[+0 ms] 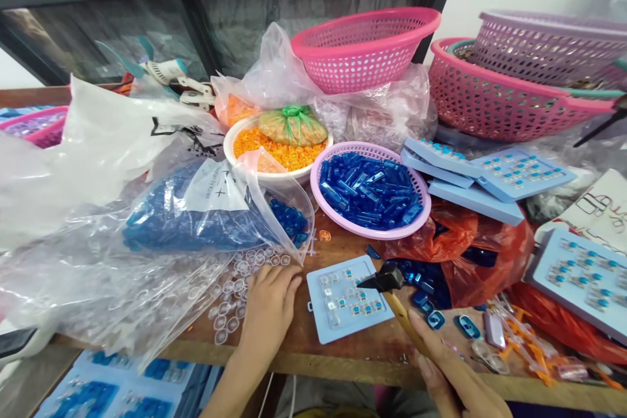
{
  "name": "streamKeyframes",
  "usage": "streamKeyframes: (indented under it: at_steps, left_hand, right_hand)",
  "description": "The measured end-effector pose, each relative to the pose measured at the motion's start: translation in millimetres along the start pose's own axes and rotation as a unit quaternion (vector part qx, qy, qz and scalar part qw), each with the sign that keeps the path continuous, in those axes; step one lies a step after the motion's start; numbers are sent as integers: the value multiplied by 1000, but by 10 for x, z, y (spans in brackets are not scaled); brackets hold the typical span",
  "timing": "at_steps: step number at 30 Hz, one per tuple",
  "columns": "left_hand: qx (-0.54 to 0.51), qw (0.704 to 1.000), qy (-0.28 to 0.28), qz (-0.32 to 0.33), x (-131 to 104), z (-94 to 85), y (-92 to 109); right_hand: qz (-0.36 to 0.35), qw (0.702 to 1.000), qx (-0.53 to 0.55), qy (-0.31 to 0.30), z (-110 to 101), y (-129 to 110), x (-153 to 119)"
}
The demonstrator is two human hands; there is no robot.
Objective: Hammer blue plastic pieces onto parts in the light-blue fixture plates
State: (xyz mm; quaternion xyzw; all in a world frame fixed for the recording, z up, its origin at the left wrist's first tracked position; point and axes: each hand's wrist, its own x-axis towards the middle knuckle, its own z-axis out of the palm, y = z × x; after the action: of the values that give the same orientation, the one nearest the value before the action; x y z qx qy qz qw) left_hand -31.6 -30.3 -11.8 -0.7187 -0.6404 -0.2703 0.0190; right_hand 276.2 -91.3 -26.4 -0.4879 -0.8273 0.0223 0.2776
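Note:
My right hand (445, 372) is wrapped round the wooden handle of a small hammer (399, 307). Its black head hovers over or touches the right side of a light blue tray (328, 333), which carries small clear pieces, several with blue centres. To the left of the tray, my left hand (272, 304) is low over the table with its fingers curled down and together; whatever they pinch is hidden. Just beyond the fingertips is the mouth of a clear bag (196, 225) of blue pieces. Clear plastic rings (228, 313) lie scattered beside this hand.
A lilac basket (321, 199) of long blue pieces stands behind the tray, next to a white bowl (229, 147) of orange bits. Stacked blue trays (473, 202), a red bag (509, 241) and loose blue parts crowd the right. Pink baskets (365, 72) rise at the back.

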Motion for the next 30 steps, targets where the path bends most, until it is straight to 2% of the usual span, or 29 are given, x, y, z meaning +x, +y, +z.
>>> streamKeyframes:
  at_steps: [4,8,10,13,16,18,21,25,30]
  left_hand:
    - [-42,999,12,-4,-10,55,-1]
    - [-30,999,11,30,-39,70,-115]
    - [-34,998,11,43,-47,33,-105]
    - [-71,996,32,51,-8,-61,78]
    - [-136,987,41,70,95,-109,407]
    - [-168,981,10,91,175,-70,619]
    - [-170,978,-80,89,265,64,819]
    - [-131,978,-157,31,316,182,891]
    - [-112,975,-189,-18,351,166,930]
  right_hand:
    - [20,999,26,8,-14,-12,21]
    - [21,999,19,16,-42,-12,55]
    - [29,999,24,18,-43,-20,63]
    - [47,998,39,17,-34,-40,66]
    - [61,996,67,19,-25,-52,64]
    - [69,994,81,23,-25,-46,57]
    - [77,993,83,34,-47,-24,44]
    - [87,992,80,49,-108,-27,42]
    - [59,996,43,43,-133,-81,65]
